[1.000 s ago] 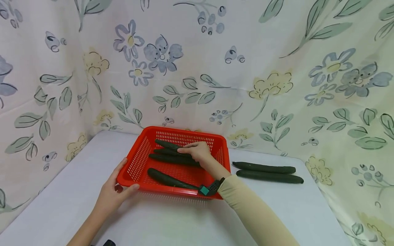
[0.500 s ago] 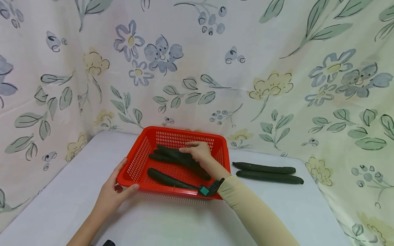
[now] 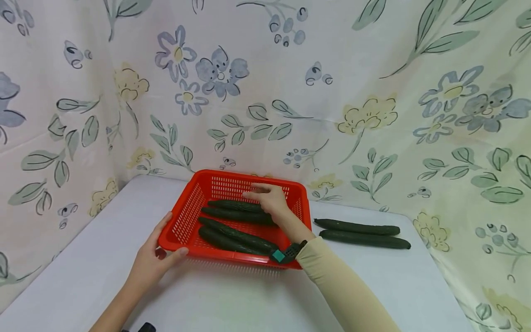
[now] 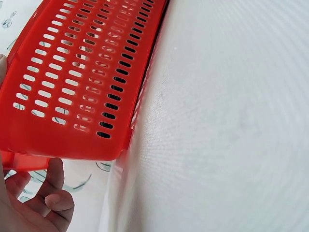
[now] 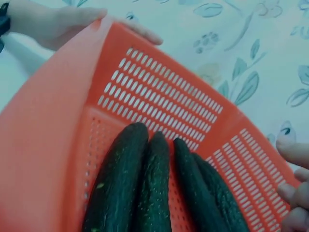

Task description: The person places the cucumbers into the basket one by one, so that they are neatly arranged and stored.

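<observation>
My left hand [image 3: 153,258] grips the left front corner of a red plastic basket [image 3: 207,251], thumb over the rim. In the left wrist view its curled fingers [image 4: 57,173] show below the rim. Two dark green cucumbers [image 3: 236,234] lie side by side along the front of the basket. Behind them is a second pair of cucumbers [image 3: 232,214], their right ends hidden by my right hand [image 3: 271,200]. That hand hovers over the back of the basket, fingers loose and holding nothing. The right wrist view shows both pairs of cucumbers [image 5: 116,179] with a gap between.
Two more cucumbers [image 3: 365,239] lie parallel on the white table [image 3: 232,304], right of the basket. A floral curtain [image 3: 265,92] hangs close behind the table and along its sides. A black device with a teal square [image 3: 279,256] is strapped to my right wrist.
My right hand has moved a cucumber from the back of the basket to the front, beside the one there, and let it go. It has since risen toward the back. The left hand stays put.
</observation>
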A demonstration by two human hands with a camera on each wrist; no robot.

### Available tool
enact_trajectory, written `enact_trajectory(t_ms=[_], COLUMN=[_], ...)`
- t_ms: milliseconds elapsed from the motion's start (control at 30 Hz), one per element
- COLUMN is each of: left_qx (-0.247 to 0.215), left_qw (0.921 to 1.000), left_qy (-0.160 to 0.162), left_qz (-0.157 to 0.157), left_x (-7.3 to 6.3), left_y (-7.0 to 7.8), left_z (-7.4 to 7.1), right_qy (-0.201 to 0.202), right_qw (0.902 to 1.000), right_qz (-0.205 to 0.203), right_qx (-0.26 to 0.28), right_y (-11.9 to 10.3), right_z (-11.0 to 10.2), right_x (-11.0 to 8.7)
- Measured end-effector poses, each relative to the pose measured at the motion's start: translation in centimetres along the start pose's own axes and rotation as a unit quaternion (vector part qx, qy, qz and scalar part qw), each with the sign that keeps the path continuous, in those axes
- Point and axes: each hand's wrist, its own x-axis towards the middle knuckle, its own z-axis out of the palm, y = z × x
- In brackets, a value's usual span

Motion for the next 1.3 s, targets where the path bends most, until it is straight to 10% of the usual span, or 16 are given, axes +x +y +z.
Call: enact_trajectory(t_ms=[800, 1300], left_qx=[0.002, -0.002], left_qw=[1.0000, 0.9999], left_qy=[0.004, -0.003], left_qz=[-0.001, -0.014], left_x=[-0.1, 0.0], left_y=[0.0, 0.1], left_z=[0.0, 0.0], right_qy=[-0.035, 0.082], right_qw=[0.9973, 0.9914], right_qz=[-0.062, -0.062], right_qx=[-0.021, -0.081], right_y=[-0.7, 5.8], right_z=[-6.6, -15.5], right_x=[-4.4, -9.6])
